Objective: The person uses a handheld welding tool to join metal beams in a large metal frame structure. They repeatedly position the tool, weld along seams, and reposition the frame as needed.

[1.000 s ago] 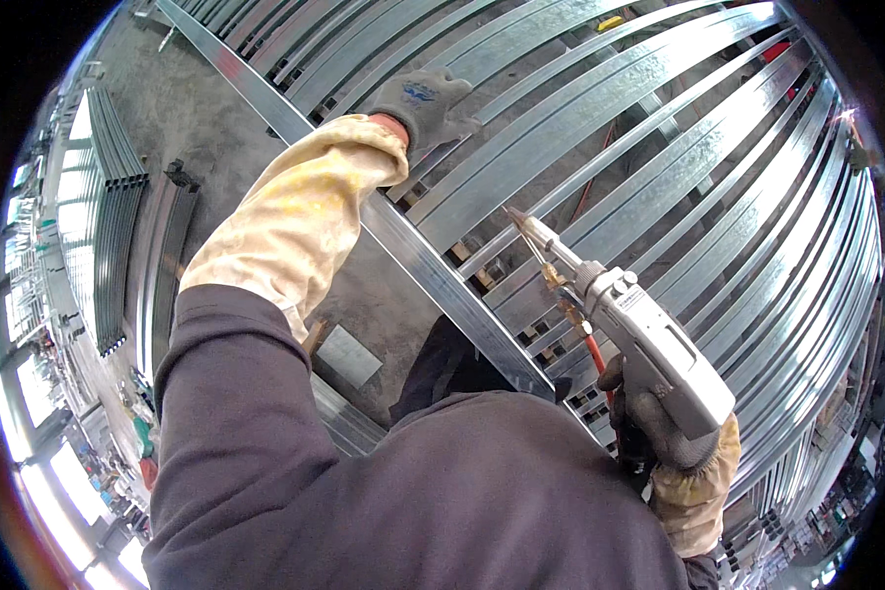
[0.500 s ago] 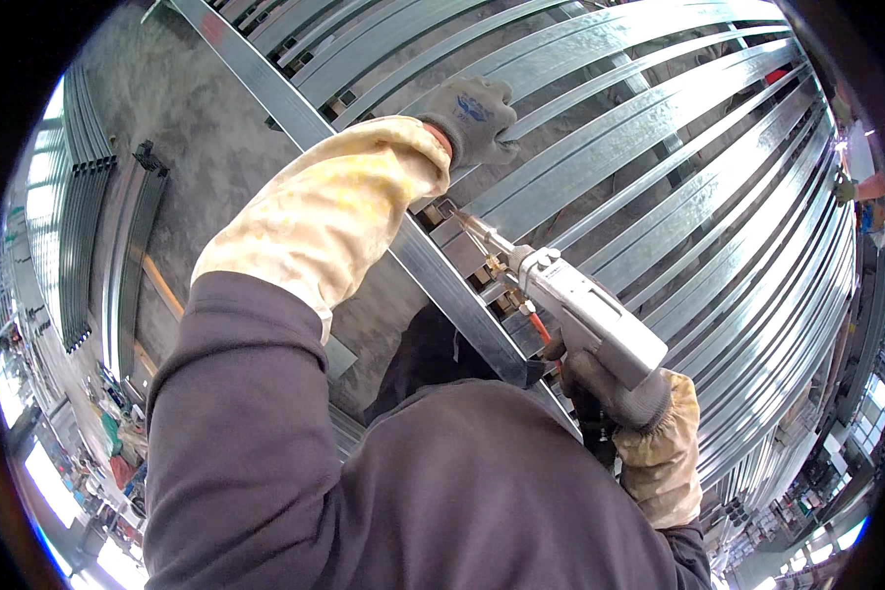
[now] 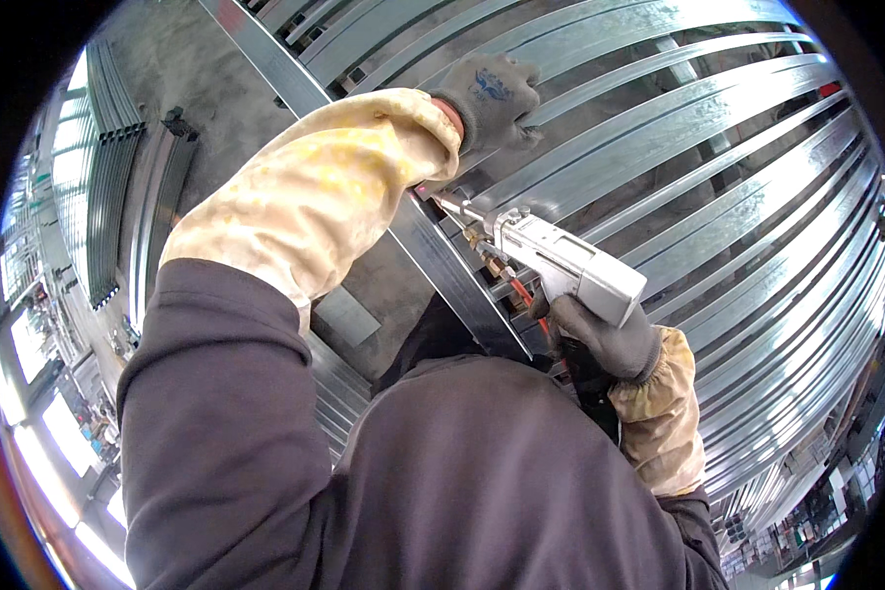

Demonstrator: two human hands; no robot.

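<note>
My left hand (image 3: 494, 102), in a grey glove with a cream cuff, is closed with its fingers curled down. A narrow metal bar (image 3: 585, 95) comes out from beneath those fingers, though the grip itself is hidden. My right hand (image 3: 608, 339), also gloved, wraps the handle of a silver handheld welding gun (image 3: 570, 264). The gun's thin nozzle points up and left, its tip close to the edge of a long metal rail (image 3: 447, 270), below my left cuff. A small red light spot shows there. Brass fittings and a red hose hang beneath the gun.
Many parallel metal bars (image 3: 678, 103) run from the rail toward the right, with gaps between them. Stacked long metal profiles (image 3: 118, 187) lie on the floor at the left. A flat metal plate (image 3: 347, 317) lies on the floor near my body.
The welding gun's nozzle has moved left toward the rail, and a red spot now shows by its tip. My left hand stays closed over the bars. The whole view has shifted slightly.
</note>
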